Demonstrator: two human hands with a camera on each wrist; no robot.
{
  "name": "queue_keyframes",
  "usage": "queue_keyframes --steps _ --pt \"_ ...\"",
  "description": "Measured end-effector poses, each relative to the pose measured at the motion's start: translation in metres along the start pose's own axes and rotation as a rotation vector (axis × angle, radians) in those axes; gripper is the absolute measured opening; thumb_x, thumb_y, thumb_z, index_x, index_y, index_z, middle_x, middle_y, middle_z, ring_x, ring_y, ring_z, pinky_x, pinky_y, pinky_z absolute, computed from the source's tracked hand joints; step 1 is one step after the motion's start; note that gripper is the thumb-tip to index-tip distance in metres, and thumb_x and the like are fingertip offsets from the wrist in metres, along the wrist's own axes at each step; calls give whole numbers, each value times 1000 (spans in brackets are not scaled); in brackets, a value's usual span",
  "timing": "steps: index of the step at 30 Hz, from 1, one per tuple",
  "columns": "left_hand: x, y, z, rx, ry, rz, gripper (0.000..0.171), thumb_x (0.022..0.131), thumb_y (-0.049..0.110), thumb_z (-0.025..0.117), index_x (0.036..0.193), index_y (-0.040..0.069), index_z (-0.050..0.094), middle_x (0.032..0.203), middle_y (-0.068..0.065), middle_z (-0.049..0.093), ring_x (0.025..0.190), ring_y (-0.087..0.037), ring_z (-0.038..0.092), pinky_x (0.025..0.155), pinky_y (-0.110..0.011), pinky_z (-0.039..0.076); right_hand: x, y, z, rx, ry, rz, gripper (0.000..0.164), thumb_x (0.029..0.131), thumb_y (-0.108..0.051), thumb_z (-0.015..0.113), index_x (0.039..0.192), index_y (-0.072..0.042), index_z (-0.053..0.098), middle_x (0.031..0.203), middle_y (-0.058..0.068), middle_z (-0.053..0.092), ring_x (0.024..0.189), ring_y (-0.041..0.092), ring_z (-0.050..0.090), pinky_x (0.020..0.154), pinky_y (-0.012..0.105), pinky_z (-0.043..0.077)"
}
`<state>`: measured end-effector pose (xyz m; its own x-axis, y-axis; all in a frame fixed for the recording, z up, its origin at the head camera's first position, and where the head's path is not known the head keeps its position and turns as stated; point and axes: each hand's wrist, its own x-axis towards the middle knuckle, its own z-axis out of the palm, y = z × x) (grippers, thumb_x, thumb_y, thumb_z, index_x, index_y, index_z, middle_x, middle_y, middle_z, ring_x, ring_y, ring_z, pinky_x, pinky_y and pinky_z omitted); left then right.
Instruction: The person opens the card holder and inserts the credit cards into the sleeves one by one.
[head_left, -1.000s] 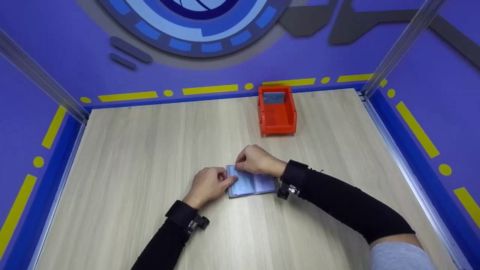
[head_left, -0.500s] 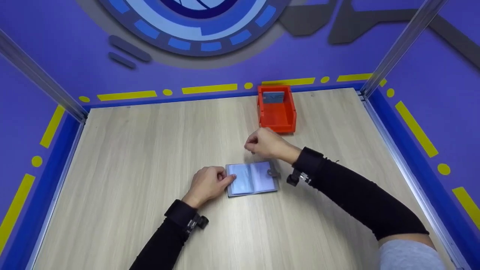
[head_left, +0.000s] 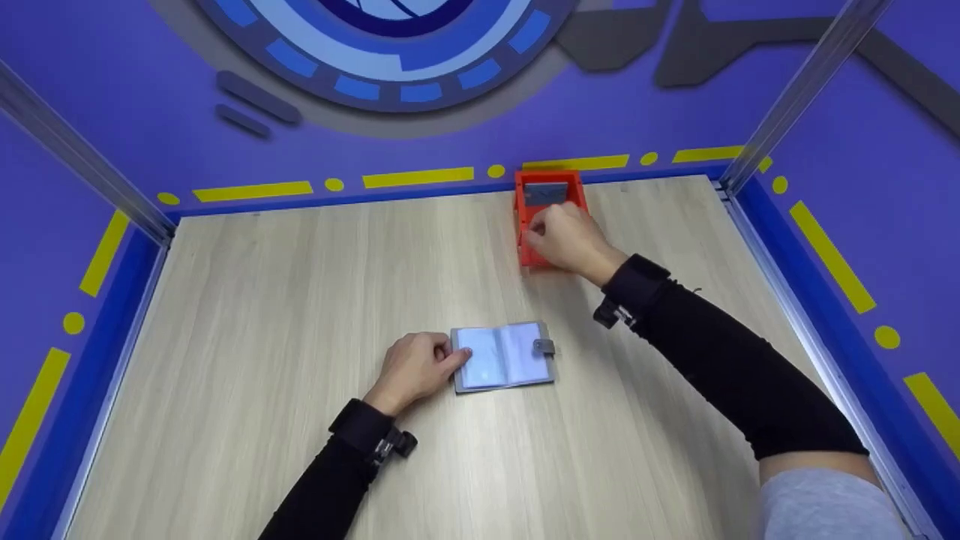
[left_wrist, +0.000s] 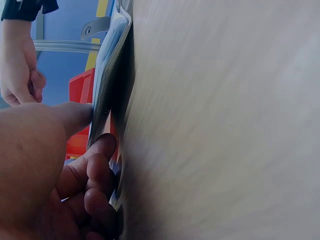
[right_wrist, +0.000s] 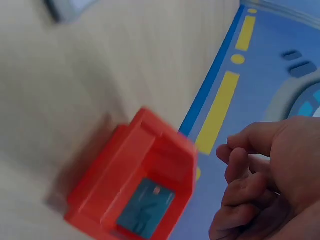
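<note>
A small card holder (head_left: 504,356) lies spread open on the table, with clear sleeves and a grey snap strap on its right edge. My left hand (head_left: 417,369) pinches its left edge, thumb on top and fingertips under the cover, as the left wrist view shows. My right hand (head_left: 568,238) hovers over the front of a red bin (head_left: 523,259), with loosely curled fingers (right_wrist: 242,190) and nothing visible between them. In the bin, a grey-blue card (head_left: 545,193) leans at the back; it also shows in the right wrist view (right_wrist: 146,207).
The bin stands close to the blue back wall (head_left: 420,150) of the booth. Metal rails (head_left: 806,319) border the wooden table (head_left: 300,300) at the sides. Both wrists wear black bands with small cameras.
My right hand has left the card holder and moved away and to the right, over the bin. The left hand stays at the holder's left edge.
</note>
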<state>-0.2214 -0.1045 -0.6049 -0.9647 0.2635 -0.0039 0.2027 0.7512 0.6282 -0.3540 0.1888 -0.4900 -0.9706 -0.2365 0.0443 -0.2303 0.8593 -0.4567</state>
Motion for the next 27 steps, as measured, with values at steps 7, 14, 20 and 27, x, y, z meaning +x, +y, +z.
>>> queue_keyframes --steps 7,14,20,27 --pt "1 0 -1 1 2 -2 42 99 49 79 69 25 60 63 15 47 60 -7 44 60 -29 32 31 22 -10 -172 75 24 22 106 -17 67 105 1 81 94 15 76 88 31 71 86 48 59" --pt "1 -1 -1 3 7 2 42 98 49 79 69 25 60 63 15 47 59 -7 44 60 -29 32 54 44 -14 -308 127 67 19 106 -14 65 106 2 76 96 17 72 92 40 72 85 56 60" --pt "0 -2 0 4 5 -2 43 98 50 79 69 25 60 63 15 47 60 -7 44 60 -29 32 68 61 -5 -338 115 87 20 105 -13 65 110 2 77 108 24 78 100 45 75 88 61 61" --pt "0 1 1 -2 5 1 44 99 48 79 68 25 59 63 16 46 60 -6 43 60 -28 31 74 69 9 -397 100 83 21 106 -10 60 111 2 76 107 24 78 99 44 76 88 58 61"
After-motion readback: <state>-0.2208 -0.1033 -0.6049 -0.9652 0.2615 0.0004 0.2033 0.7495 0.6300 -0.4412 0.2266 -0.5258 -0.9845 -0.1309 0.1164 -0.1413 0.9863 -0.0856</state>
